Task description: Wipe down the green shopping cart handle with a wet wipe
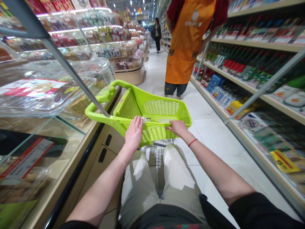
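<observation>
A lime-green shopping cart basket [154,132] with perforated walls is in front of my legs, its handle [95,111] towards the left. My left hand [134,130] lies over the near rim, fingers together and pressed down. A crumpled white piece [144,120], like a paper wipe, shows at its fingertips; the rest is hidden under the hand. Further right along the same rim, my right hand [179,128] is closed on the edge, fingers on the inside. A small dark-and-white label [148,119] shows inside the basket beside my left hand.
Packaged food fills the glass-fronted counter [92,143] close on the left. Stocked shelves [252,79] line the right. A person in an orange apron [188,44] stands just beyond the basket, and another person [157,33] is farther down the tiled aisle [152,63].
</observation>
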`<state>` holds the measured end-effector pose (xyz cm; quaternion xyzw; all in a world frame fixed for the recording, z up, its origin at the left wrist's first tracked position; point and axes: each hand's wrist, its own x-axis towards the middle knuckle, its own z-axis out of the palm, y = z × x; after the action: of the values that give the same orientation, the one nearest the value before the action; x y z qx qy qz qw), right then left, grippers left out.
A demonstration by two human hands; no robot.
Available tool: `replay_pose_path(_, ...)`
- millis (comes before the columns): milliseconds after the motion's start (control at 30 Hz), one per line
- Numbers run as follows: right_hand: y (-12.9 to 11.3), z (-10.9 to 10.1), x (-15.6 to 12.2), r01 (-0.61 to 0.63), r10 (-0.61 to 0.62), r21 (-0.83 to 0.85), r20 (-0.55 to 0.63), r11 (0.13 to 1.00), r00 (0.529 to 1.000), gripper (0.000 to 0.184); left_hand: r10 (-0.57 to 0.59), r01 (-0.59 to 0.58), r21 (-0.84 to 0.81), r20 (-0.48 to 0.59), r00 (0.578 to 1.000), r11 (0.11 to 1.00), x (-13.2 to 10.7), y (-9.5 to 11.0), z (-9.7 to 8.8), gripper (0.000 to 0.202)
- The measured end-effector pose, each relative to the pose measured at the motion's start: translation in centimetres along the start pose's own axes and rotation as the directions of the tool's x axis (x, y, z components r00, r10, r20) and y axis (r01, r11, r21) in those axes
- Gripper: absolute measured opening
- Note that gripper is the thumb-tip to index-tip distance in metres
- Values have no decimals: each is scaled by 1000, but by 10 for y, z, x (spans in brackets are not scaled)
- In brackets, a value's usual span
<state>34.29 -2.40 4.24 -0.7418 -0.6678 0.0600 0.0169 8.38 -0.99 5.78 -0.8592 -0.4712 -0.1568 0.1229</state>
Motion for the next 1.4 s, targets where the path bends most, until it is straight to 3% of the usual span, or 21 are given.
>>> replay_pose_path(100,0,0,0,-4,4,0,2,1000,1000,48,-63,63,-21,-22,998,998,3,13,6,54)
replay_pose_path(200,-1,-1,0,-11,11,-2,18,1000,1000,49,-58,58,-79,2,998,995,12,45,19,54)
replay_pose_path(367,-1,-2,-1,-12,13,-19,18,1000,1000,43,79,-75,-165,21,997,983,26,100,37,50)
replay_pose_path(467,-2,-1,-1,-16,16,-31,20,999,1000,38,179,-179,-180,-17,984,967,28,112,44,50)
replay_pose_path(600,-2,-2,-2,-13,13,-29,13,999,1000,41,277,-279,-158,-36,960,947,23,99,46,50)
replay_pose_path(733,-1,-2,-3,-13,13,-18,-1,1000,1000,47,288,-289,-124,-23,957,949,14,71,41,52)
replay_pose_path(933,-1,-4,-3,-3,3,-26,16,1000,1000,51,194,-193,-81,9,981,978,0,18,23,57)
replay_pose_path(1100,-1,-2,-2,-10,10,-33,13,999,1000,49,78,-82,-61,-77,994,995,-11,-20,3,59)
replay_pose_path(1233,-1,0,-2,-7,7,-26,11,1000,1000,49,-22,17,-53,-101,995,998,-9,-14,3,59)
replay_pose_path(1400,-2,-3,-3,2,-2,-24,6,1000,1000,49,-5,2,-94,-31,1000,996,6,37,19,54)
